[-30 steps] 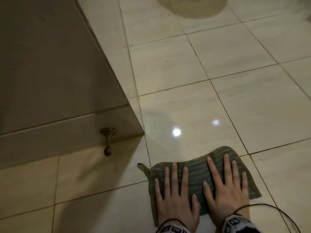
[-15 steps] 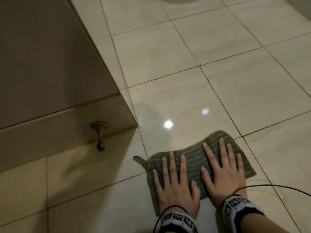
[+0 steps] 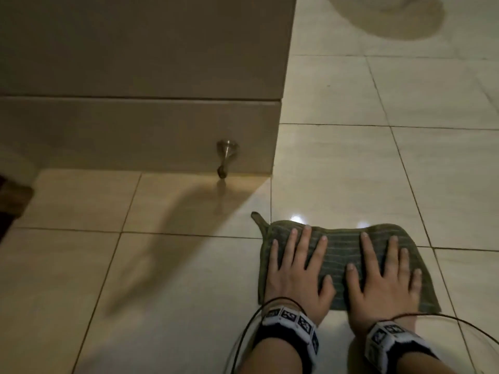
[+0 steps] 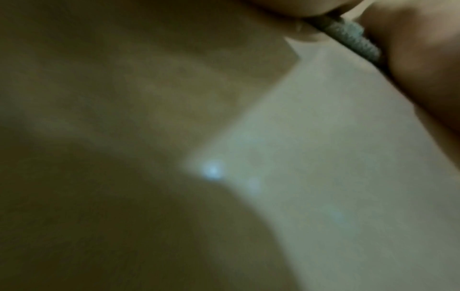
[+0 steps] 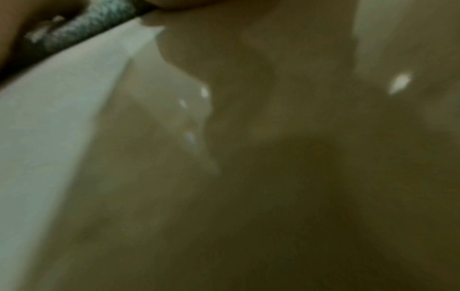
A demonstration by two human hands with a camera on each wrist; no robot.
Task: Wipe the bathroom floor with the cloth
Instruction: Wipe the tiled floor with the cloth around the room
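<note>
A grey-green striped cloth (image 3: 340, 248) lies flat on the glossy beige tiled floor (image 3: 337, 168), with a small loop at its far left corner. Both hands press down on it side by side with straight, spread fingers: my left hand (image 3: 298, 261) covers the cloth's left half, my right hand (image 3: 384, 268) its right half. Each wrist wears a marked band with a cable. In the left wrist view a blurred strip of the cloth (image 4: 353, 37) shows under the hand. A blurred edge of the cloth (image 5: 82, 29) also appears in the right wrist view.
A tiled wall corner with a skirting (image 3: 140, 130) juts out on the left, its edge just beyond the cloth's left end. A metal doorstop (image 3: 226, 157) sticks out low on it. A round dark patch (image 3: 388, 14) lies on the floor far ahead. Open tiles extend right.
The view has swung so the wall corner now faces me squarely. The cloth and both hands have slid forward over the tile, closer to the corner. Both hands remain flat on it.
</note>
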